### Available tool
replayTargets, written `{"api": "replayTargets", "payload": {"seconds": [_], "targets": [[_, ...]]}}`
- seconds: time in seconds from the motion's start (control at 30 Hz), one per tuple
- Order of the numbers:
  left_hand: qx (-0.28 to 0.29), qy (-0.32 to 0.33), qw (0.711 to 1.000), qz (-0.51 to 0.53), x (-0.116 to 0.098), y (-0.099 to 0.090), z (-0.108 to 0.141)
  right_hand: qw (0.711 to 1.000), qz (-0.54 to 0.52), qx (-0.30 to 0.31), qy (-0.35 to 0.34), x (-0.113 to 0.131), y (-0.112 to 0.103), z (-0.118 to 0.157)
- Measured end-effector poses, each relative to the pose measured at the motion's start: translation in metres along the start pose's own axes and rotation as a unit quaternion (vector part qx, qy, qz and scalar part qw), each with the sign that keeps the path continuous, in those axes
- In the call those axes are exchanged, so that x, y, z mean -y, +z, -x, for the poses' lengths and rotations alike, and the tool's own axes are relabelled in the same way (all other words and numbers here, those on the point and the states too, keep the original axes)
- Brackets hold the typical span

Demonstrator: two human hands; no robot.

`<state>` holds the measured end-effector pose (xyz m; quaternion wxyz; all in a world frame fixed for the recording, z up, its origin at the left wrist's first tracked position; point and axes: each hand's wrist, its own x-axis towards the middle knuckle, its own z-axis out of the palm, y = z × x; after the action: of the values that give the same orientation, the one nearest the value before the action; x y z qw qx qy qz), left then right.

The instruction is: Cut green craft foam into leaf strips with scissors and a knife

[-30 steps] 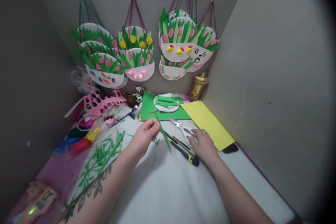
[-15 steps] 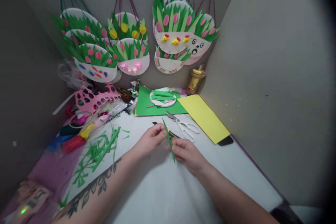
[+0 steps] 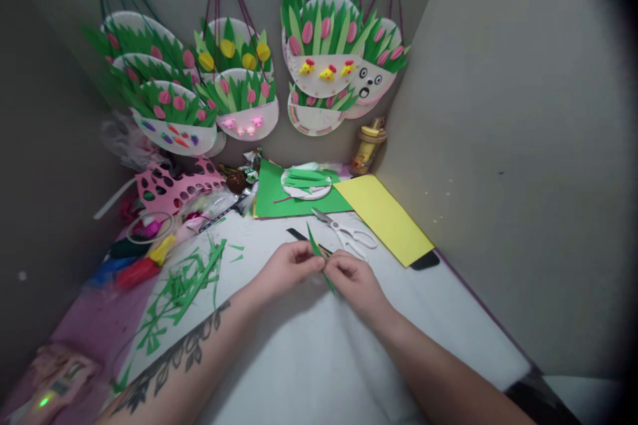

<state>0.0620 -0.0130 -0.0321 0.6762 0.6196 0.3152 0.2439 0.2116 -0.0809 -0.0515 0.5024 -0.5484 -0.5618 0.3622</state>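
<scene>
Between my hands is a narrow green paper leaf point(image 3: 313, 239), pointed at its upper end. My left hand point(image 3: 289, 270) pinches it near the middle, thumb pressed against it. From the other side my right hand point(image 3: 356, 282) closes on the same leaf, its fingertips close to the left ones. The fingers hide the leaf's middle, and its lower tip pokes out beneath them. Just beyond the hands lie white-handled scissors point(image 3: 346, 232) and a dark, slim object point(image 3: 298, 234), partly covered by the hands.
Green paper scraps point(image 3: 184, 285) are scattered at left. Behind, a paper plate point(image 3: 306, 194) with green strips rests on green sheets point(image 3: 266, 196). Yellow paper point(image 3: 386, 219) lies at right, near a yellow tumbler point(image 3: 366, 146). Decorated plate baskets point(image 3: 319, 116) hang on the wall.
My hands have come closer together on the leaf, the left fingers moving down towards the right ones. Less of the leaf's lower end shows. The view has shifted slightly.
</scene>
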Motion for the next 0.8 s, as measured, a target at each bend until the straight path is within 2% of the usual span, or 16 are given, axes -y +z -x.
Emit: {"api": "replayTargets", "payload": {"seconds": [0.27,0.5,0.67,0.73,0.8], "targets": [[-0.100,-0.009,0.995,-0.007,-0.002,0.001,0.001,0.998,-0.039,0.046,0.037,0.000,0.000,-0.001],[-0.173,0.030,0.982,0.068,-0.002,-0.016,-0.003,0.996,-0.033,0.077,0.031,0.001,-0.001,0.001],[-0.241,0.018,0.964,0.113,-0.013,-0.030,-0.005,0.996,-0.025,0.073,0.037,-0.001,0.000,0.001],[-0.248,0.027,0.961,0.115,-0.017,-0.031,-0.004,0.997,-0.025,0.062,0.045,-0.003,0.000,0.000],[-0.216,0.039,0.970,0.106,-0.018,-0.026,-0.002,0.998,-0.021,0.040,0.053,-0.004,0.000,-0.001]]}}
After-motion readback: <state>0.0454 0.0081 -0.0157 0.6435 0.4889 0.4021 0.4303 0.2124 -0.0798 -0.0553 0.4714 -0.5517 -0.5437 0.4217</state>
